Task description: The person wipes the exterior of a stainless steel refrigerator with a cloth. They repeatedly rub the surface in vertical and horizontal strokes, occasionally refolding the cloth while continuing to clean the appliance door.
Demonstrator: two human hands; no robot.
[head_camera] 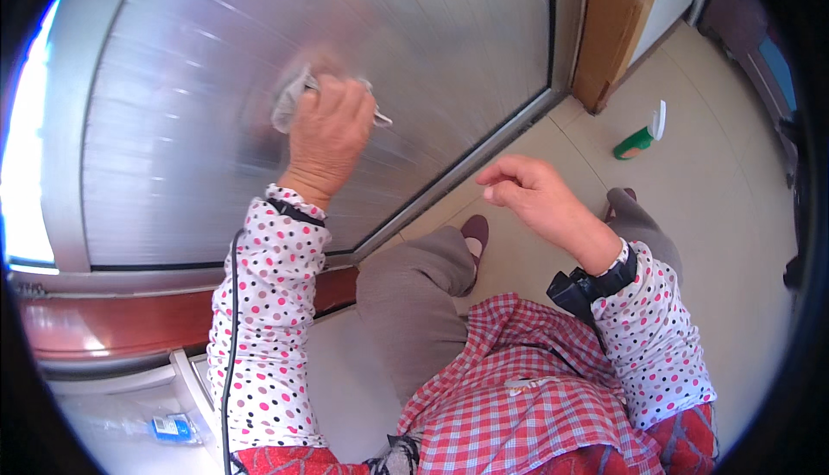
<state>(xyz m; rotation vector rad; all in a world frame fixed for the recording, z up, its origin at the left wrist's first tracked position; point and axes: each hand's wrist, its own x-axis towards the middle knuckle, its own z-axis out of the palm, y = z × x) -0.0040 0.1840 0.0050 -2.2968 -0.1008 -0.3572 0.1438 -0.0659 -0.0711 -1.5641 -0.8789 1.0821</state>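
My left hand (333, 128) presses a crumpled grey cloth (289, 100) against a shiny, streaked panel (440, 86). The panel sits in a metal frame (466, 164) with a dark seal along its edge, and blurred reflections show in it around the cloth. Off to the right, my right hand (528, 193) hangs in the air over the floor tiles, fingers loosely curled and nothing visible in them. It is nearest the lower metal frame and touches nothing that I can see. Both forearms wear polka-dot sleeve covers (272, 332).
A green bottle with a white top (633, 144) is on the tiled floor (706, 216) at right. Beyond the frame rises a wooden door jamb (612, 34). Lower left are a red-brown ledge (129, 323) and a blue-labelled packet (173, 428). A black cable (232, 319) runs along my left sleeve.
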